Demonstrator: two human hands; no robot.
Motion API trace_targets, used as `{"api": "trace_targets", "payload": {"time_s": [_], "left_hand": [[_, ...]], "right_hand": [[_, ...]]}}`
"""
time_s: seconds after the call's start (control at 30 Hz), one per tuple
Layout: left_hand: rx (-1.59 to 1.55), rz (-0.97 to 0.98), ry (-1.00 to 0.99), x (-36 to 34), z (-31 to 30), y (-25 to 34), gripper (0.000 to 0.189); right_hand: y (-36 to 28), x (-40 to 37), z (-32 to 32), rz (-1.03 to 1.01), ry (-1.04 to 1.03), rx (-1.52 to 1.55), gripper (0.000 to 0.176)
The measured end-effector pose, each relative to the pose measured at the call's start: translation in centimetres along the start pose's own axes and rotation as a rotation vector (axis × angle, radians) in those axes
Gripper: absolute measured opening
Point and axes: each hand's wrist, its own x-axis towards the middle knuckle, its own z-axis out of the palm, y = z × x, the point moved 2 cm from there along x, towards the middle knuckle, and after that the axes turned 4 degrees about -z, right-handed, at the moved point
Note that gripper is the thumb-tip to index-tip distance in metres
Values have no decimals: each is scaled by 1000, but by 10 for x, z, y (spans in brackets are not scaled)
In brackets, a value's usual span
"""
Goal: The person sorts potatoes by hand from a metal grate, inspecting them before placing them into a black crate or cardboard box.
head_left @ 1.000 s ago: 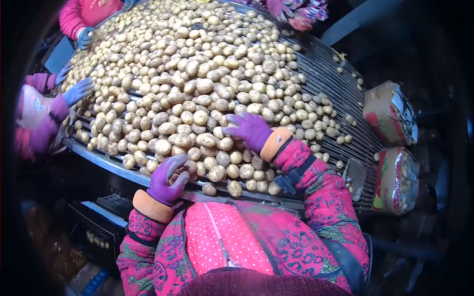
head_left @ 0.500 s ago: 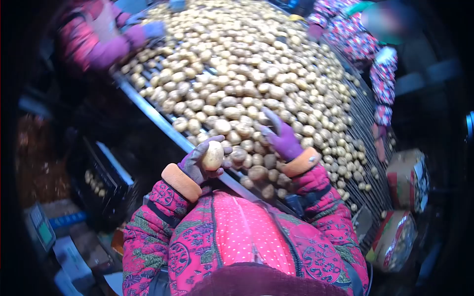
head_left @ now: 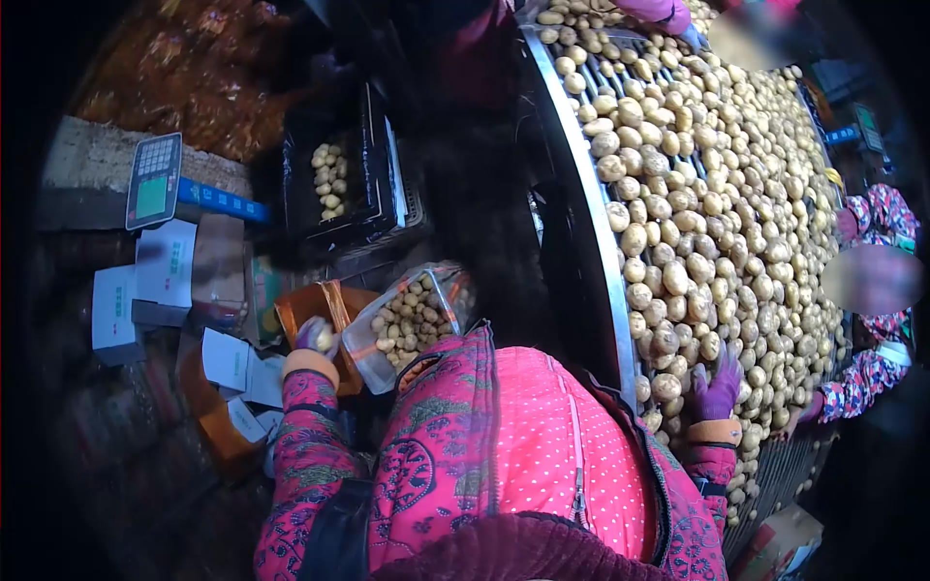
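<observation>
My left hand (head_left: 307,332), gloved in purple and grey, is closed around a pale potato (head_left: 325,341). It is over an orange-brown lined box (head_left: 308,303), just left of a clear-lined container (head_left: 364,341) of small potatoes. My right hand (head_left: 719,385), in a purple glove, rests against the potatoes on the sorting table, fingers stretched out and apart. The potatoes (head_left: 699,269) around it vary in size, and nothing shows gripped in its fingers.
The table's metal rail (head_left: 593,198) runs along my right side. A black crate (head_left: 366,208) holds potatoes near a scale display (head_left: 155,181). White cartons (head_left: 165,261) stand at left. Other people work at the table's far side, one with a floral sleeve (head_left: 852,387).
My view has turned left. My left hand has carried the potato from beside the rail to the boxes at left. My right hand is now lower against the potatoes.
</observation>
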Motion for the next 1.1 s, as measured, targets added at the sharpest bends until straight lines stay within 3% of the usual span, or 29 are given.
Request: {"api": "trace_targets", "payload": {"time_s": [0.03,0.1,0.13,0.23,0.3,0.33,0.4,0.43,0.47,0.5,0.57,0.63,0.67,0.77,0.8,0.87,0.97,1.1], "left_hand": [[-173,-407,-92,4,-10,-9,56],[-561,-1371,26,5,-31,-22,39],[-508,-1424,23,2,-22,-47,42],[-348,-1137,37,43,25,-79,52],[-399,-838,107,105,75,-37,58],[-452,-631,83,137,102,-3,61],[-387,-80,-49,193,115,156,61],[-514,104,-51,205,123,233,58],[-473,154,-176,208,112,324,56],[-419,423,-218,206,105,390,55],[-549,810,-308,197,95,489,51],[-534,1066,-342,173,101,558,55],[-560,1138,-388,159,113,578,60],[-480,1266,-543,127,127,619,67],[-326,1258,-572,121,132,624,68],[-157,1252,-609,117,140,627,70],[-155,1206,-643,123,142,626,66],[-149,1176,-657,122,140,630,65]], "right_hand": [[3,1,5,11,-9,-7,75],[-5,0,-2,62,15,21,76],[6,2,10,-32,91,61,74],[-26,25,-22,163,17,256,70],[-44,33,-26,180,76,336,70],[-42,39,-6,11,167,272,73],[-92,52,-50,103,136,461,76],[-96,56,-36,-43,257,468,77],[-103,53,-34,-23,256,301,79],[-100,51,-28,-19,217,278,80],[-92,23,-46,-21,207,351,74],[-68,-15,-55,-83,236,410,66],[-52,-40,-65,-80,299,388,62],[17,-121,-53,222,380,282,50],[33,-146,-58,389,332,211,51],[54,-180,-57,535,260,79,50],[64,-168,-53,352,228,52,47],[78,-81,-61,83,226,-139,43]]}}
